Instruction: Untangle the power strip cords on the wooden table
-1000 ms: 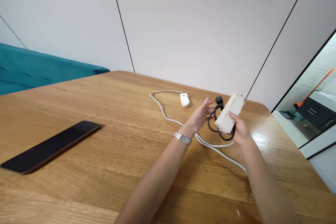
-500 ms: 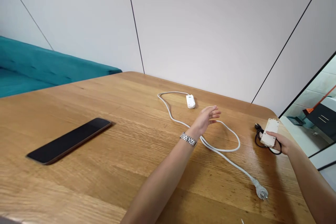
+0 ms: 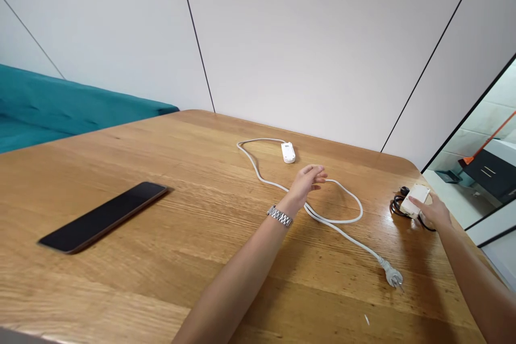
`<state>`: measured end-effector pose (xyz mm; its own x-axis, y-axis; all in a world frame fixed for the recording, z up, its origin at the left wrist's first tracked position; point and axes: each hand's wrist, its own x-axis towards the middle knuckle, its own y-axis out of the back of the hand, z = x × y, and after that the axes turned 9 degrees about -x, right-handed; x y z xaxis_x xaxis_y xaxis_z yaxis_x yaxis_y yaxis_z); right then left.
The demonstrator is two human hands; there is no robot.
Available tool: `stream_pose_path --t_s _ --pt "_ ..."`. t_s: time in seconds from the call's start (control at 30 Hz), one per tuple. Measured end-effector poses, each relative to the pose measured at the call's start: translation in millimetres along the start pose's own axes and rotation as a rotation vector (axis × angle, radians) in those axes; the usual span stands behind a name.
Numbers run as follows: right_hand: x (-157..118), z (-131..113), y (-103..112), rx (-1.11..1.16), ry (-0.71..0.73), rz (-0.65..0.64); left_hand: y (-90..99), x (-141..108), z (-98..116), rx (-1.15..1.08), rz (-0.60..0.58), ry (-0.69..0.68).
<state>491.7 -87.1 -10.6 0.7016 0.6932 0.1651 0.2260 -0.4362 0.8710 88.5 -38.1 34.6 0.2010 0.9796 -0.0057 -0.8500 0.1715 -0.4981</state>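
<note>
At the table's right edge, my right hand (image 3: 435, 212) grips a white block (image 3: 416, 200) with a black cable (image 3: 397, 206) beside and under it. My left hand (image 3: 305, 181), with a metal watch on its wrist, hovers above the middle of the white cord (image 3: 269, 181), fingers apart and holding nothing. The cord runs from a small white box (image 3: 288, 152) at the back, loops right of my left hand, and ends in a white plug (image 3: 393, 275) near the right front.
A dark phone-like slab (image 3: 107, 216) lies on the left of the wooden table (image 3: 193, 172). A teal sofa (image 3: 80, 102) stands behind at the left. Close to the front right is a thin white scrap (image 3: 366, 320). A pale wall borders the back.
The block in my right hand has tilted and sits lower, close to the tabletop, with my hand turned further over it. My left hand remains above the cord. The view has shifted slightly.
</note>
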Motion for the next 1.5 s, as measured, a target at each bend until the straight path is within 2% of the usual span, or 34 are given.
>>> stream_pose_path --t_s 0.1,0.27,0.37,0.5,0.63,0.77,1.0,1.07,1.17,1.23,1.3,1.33,1.4,1.5 --pt "-12.0 -1.2 2.6 -0.231 0.028 0.107 13.8 -11.9 -9.7 0.108 0.044 -0.052" --pt "-35.3 -2.7 -3.6 -0.326 0.16 0.322 48.3 -35.3 -19.7 0.309 0.088 -0.2" --pt "-55.3 1.7 -14.5 -0.357 0.209 0.402 62.9 -45.2 -19.9 0.485 0.106 -0.315" --pt "-80.7 8.7 -32.7 -0.345 0.211 0.353 67.7 -50.6 -20.1 0.687 0.063 -0.365" --pt "-83.4 9.3 -43.1 -0.364 0.255 0.253 68.7 -51.9 -25.2 0.829 0.035 -0.403" --pt "-63.0 4.1 -46.9 -0.389 0.227 0.166 74.3 -51.1 -31.8 0.954 0.015 -0.406" --pt "-3.0 -8.9 -46.4 -0.314 0.229 0.01 71.3 -52.4 -32.4 1.184 -0.008 -0.314" --pt "3.1 -14.3 -43.3 -0.301 0.19 0.027 68.6 -53.5 -31.0 1.247 -0.01 -0.288" --pt "-8.5 -23.8 -40.6 -0.237 0.2 0.185 65.9 -54.5 -29.9 1.303 -0.022 -0.273" --pt "-27.6 -31.1 -40.7 -0.142 0.299 0.291 65.0 -54.6 -29.5 1.327 -0.037 -0.27" --pt "-52.8 -39.1 -40.9 -0.005 0.439 0.321 65.1 -54.0 -28.4 1.351 -0.041 -0.259" --pt "-67.1 -43.2 -40.4 0.074 0.501 0.301 65.9 -53.1 -27.4 1.366 -0.029 -0.251" --pt "-97.9 -50.7 -37.1 0.21 0.567 0.168 69.2 -50.2 -24.7 1.398 0.022 -0.228" --pt "-143.9 -57.7 -26.8 0.233 0.579 -0.254 76.7 -43.8 -19.7 1.456 0.106 -0.186"
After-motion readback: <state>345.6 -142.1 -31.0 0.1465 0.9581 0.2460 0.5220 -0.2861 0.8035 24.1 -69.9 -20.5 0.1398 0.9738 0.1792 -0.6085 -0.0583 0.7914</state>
